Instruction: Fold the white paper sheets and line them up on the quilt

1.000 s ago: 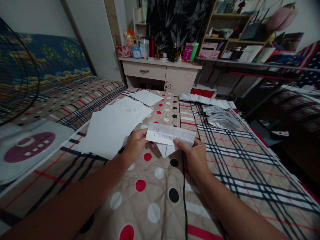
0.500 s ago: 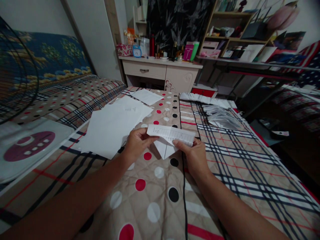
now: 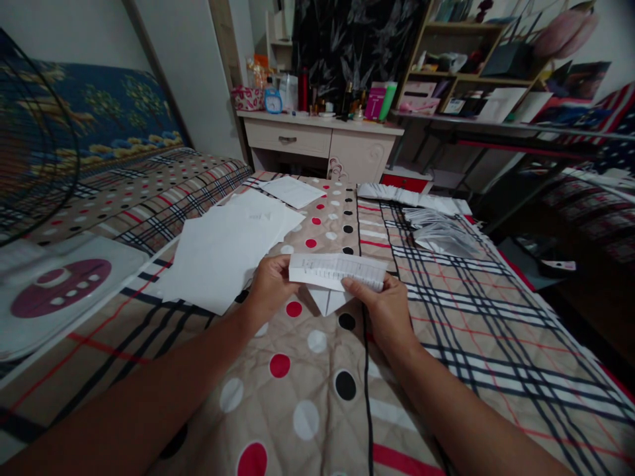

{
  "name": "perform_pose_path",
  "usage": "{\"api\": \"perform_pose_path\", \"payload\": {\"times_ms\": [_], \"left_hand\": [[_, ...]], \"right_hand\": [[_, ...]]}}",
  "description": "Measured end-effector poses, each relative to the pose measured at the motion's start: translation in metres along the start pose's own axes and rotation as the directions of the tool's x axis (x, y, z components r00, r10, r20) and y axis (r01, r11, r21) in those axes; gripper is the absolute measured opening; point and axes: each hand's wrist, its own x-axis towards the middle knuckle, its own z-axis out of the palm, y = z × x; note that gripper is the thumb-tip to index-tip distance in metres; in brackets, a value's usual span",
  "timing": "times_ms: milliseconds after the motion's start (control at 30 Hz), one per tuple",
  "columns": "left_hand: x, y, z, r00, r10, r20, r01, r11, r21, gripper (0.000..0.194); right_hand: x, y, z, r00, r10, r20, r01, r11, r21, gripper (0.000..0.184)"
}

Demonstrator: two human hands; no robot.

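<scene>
A partly folded sheet of paper [image 3: 322, 272], with printed lines on its upper flap and a pointed lower tip, is held up between both hands above the bedspread [image 3: 302, 396]. My left hand [image 3: 270, 287] is closed on its left end, fingers partly hidden behind the paper. At the right end, my right hand [image 3: 384, 301] grips it with the thumb on the printed flap. Beyond my left hand lies a loose stack of white sheets [image 3: 218, 251]. Past my right hand are a pile of folded papers [image 3: 439, 231] and a long row of folded papers [image 3: 411, 198].
A smaller white sheet stack [image 3: 292, 192] lies at the bed's far end. On the left are a plastic bag with a purple print [image 3: 62, 287] and a fan [image 3: 37, 139]. A white dresser [image 3: 288, 137] and a cluttered shelf [image 3: 461, 79] stand beyond the bed.
The paper's left flap has come down over my left thumb, so the printed strip now lies flatter across the front. My right hand keeps nearly the same place.
</scene>
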Motion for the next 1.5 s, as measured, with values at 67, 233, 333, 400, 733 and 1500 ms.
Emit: {"api": "perform_pose_path", "payload": {"times_ms": [67, 233, 333, 400, 733, 1500], "left_hand": [[-0.001, -0.001, 0.001, 0.999, -0.044, 0.009, 0.044, 0.997, -0.062, 0.011], [-0.001, -0.001, 0.003, 0.992, -0.117, 0.047, 0.123, 0.98, -0.158, 0.014], [-0.002, -0.001, 0.003, 0.988, -0.118, 0.104, 0.138, 0.965, -0.222, 0.016], [-0.004, 0.0, 0.002, 0.985, -0.092, 0.143, 0.131, 0.948, -0.292, 0.037], [-0.008, 0.009, 0.007, 0.991, -0.066, 0.117, 0.075, 0.995, -0.073, 0.037], [-0.005, 0.009, 0.009, 0.994, -0.103, -0.028, 0.104, 0.994, 0.031, 0.035]], "right_hand": [[0.0, 0.0, 0.0, 1.0, 0.001, -0.002, -0.001, 1.0, 0.008, 0.031], [0.002, 0.001, -0.001, 0.999, -0.009, -0.033, 0.009, 1.0, 0.006, 0.032], [0.003, 0.002, -0.001, 0.999, -0.01, -0.049, 0.012, 1.0, 0.024, 0.032], [0.004, 0.002, -0.001, 0.997, -0.011, -0.075, 0.014, 0.999, 0.042, 0.032], [0.001, 0.001, 0.0, 0.997, -0.03, -0.068, 0.031, 1.0, 0.006, 0.029], [-0.004, -0.001, 0.002, 0.998, -0.025, 0.062, 0.025, 1.0, -0.004, 0.029]]}}
